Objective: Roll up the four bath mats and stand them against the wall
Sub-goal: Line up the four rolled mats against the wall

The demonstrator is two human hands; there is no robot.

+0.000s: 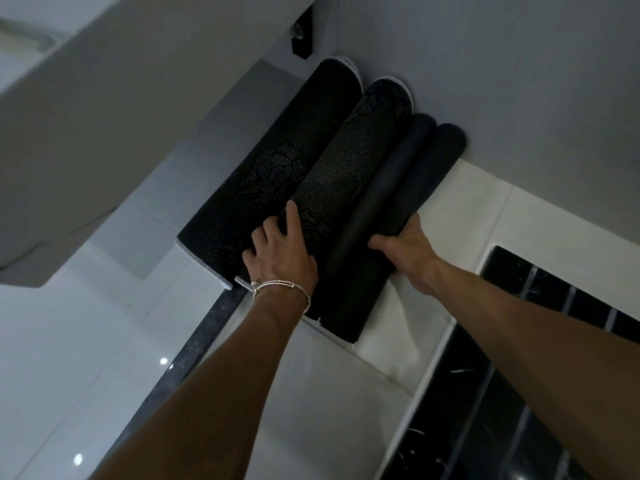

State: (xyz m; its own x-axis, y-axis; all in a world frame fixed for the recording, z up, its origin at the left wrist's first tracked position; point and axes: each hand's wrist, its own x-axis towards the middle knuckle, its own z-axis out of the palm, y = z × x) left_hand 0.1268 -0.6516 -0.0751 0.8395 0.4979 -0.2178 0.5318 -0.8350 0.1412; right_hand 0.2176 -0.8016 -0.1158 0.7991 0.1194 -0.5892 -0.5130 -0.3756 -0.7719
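Several rolled black bath mats lie side by side with their far ends against the grey wall (519,81). The two on the left are dotted rolls with white stitched edges, the outer one (263,174) and the inner one (349,161). To their right are two plain dark rolls, a smooth one (374,209) and a slimmer one (429,174) at the far right. My left hand (280,251), with a bracelet on its wrist, rests flat on the inner dotted roll with fingers spread. My right hand (405,247) cups the near end of the slim right roll, thumb underneath.
A white tiled ledge (467,216) lies under the right rolls, with a black marble tile strip (519,306) beside it. A dark stone threshold (194,351) runs along the glossy white floor (86,341). A black fitting (301,43) sits on the wall above the mats.
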